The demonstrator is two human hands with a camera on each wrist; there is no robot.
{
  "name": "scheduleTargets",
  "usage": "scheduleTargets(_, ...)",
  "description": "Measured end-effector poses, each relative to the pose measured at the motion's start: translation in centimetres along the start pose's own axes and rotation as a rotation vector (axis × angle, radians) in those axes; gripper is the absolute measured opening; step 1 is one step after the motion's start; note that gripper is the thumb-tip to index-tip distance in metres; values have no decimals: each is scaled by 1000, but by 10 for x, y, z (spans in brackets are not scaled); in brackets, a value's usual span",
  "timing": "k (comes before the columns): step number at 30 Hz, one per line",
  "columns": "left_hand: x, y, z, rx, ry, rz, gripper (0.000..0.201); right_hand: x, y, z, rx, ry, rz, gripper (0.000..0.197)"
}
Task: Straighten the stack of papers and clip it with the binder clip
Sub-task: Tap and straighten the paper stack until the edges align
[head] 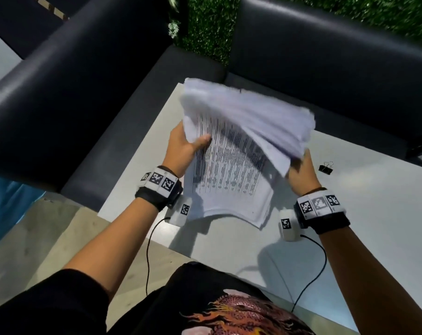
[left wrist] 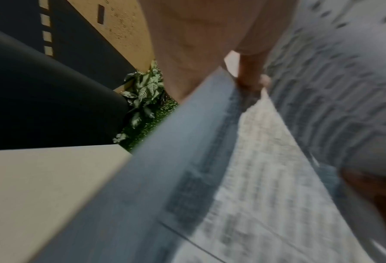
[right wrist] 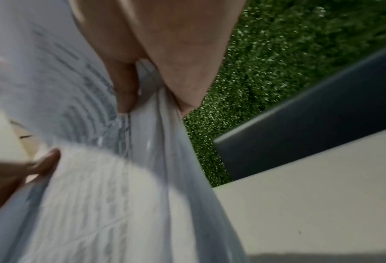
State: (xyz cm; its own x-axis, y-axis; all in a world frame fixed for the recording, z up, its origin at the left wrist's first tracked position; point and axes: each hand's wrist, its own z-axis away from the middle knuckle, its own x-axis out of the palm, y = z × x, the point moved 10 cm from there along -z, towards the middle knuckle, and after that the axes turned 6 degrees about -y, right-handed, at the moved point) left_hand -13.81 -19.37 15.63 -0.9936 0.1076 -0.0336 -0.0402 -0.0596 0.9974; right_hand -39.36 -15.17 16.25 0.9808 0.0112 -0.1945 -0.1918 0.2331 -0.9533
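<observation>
I see white papers (head: 231,170) lined with rows of black print, a black binder clip (head: 325,168) on the white worktop (head: 374,213), black sofas (head: 72,93), green foliage (head: 207,27) beyond the worktop, and black-and-white checker tags on black wristbands (head: 160,187).

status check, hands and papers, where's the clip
Left hand and right hand both grip the paper stack, lifted and fanned, not squared. Binder clip lies on the white table, untouched. Nothing in the way.

one stack of papers (head: 231,165), one binder clip (head: 326,168), one table (head: 374,213), two hands, two dark seats
</observation>
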Motion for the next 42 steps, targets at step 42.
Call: scheduleTargets(42,5,15,14,203,135,17,59,14,19,-3,-123,246,78,49)
